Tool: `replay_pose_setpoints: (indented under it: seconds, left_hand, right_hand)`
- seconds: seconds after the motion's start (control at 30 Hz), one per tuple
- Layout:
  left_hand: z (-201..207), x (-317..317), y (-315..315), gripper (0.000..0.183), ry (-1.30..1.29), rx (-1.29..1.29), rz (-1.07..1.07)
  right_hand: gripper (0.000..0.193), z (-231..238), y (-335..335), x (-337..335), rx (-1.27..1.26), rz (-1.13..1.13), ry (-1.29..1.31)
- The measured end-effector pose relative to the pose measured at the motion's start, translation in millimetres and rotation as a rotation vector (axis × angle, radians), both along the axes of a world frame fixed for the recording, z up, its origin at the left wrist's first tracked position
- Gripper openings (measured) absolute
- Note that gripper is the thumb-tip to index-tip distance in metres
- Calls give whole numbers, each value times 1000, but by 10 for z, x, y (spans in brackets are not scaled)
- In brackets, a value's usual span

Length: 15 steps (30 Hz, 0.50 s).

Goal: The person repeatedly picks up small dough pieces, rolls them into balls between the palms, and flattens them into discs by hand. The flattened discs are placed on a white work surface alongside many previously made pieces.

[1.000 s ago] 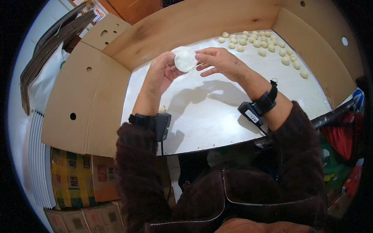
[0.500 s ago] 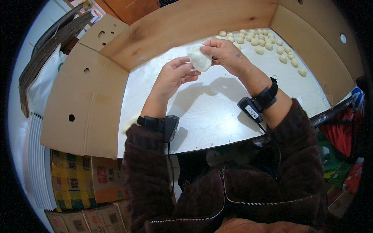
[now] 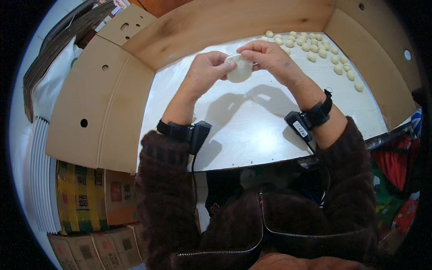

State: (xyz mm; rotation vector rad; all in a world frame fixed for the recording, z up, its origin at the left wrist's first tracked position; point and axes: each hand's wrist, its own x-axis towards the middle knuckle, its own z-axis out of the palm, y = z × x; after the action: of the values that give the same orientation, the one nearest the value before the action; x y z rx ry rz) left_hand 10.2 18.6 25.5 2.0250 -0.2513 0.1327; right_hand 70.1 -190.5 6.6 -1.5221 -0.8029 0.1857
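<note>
A thin, pale round of dough (image 3: 240, 71) hangs between my two hands above the white board. My left hand (image 3: 208, 71) pinches its left edge, thumb lying on the near face. The top right edge is gripped by the thumb and fingers of my right hand (image 3: 266, 59). Several small dough balls (image 3: 313, 47) are scattered on the far right of the board, beyond my right hand.
The white work board (image 3: 252, 130) is bounded by a wooden panel (image 3: 216, 27) at the back. Cardboard walls stand at left (image 3: 90, 108) and right (image 3: 375, 58). Stacked cartons (image 3: 83, 198) lie below at the left. Black straps with small boxes sit on both wrists.
The dough round has turned and now hangs flatter and rounder. My left hand has risen and shifted its pinch to the upper left edge. The whole view has shifted slightly.
</note>
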Motion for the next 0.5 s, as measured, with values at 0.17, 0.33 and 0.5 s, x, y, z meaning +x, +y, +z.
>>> replay_pose_setpoints:
  seconds: [0.17, 0.33, 0.5]
  left_hand:
    - [118, 28, 534, 19, -440, 438, 517]
    - [-178, 44, 961, 19, -345, 905, 435]
    - [-395, 81, 1103, 20, -79, 685, 384]
  right_hand:
    - [38, 17, 12, -30, 60, 52, 87]
    - [35, 30, 23, -93, -51, 136, 39]
    - [34, 29, 24, -66, -24, 101, 25]
